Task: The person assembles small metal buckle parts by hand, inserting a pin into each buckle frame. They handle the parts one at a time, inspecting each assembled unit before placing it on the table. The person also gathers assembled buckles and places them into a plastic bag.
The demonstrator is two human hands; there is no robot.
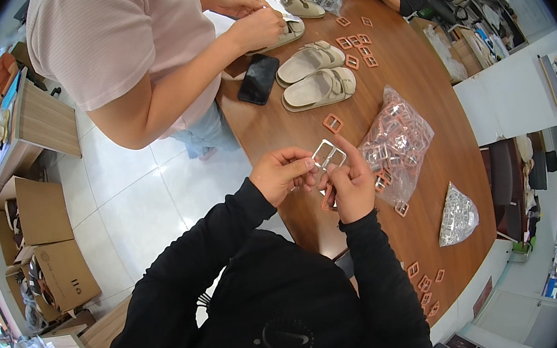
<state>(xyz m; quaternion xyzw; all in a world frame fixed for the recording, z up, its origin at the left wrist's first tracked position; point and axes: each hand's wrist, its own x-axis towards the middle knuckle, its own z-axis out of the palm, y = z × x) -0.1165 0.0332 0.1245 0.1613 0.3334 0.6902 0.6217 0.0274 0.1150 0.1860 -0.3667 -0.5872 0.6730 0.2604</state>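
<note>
in the head view, we see our two bare hands meeting above the left edge of the brown desk. our left hand has its fingers pinched narrow on one side of a silver buckle; our right hand grips the near side between thumb and curled fingers, its index finger raised. below that hand we make out an orange buckle, but we cannot tell whether it is held.

just beyond lies a single orange buckle. right of our hands, a clear bag of orange buckles lies mid-desk, and a smaller bag of silver pieces near the right edge. farther up we find beige sandals, a black phone by the left edge, and loose orange buckles; more scattered buckles lie toward the near end.
</note>
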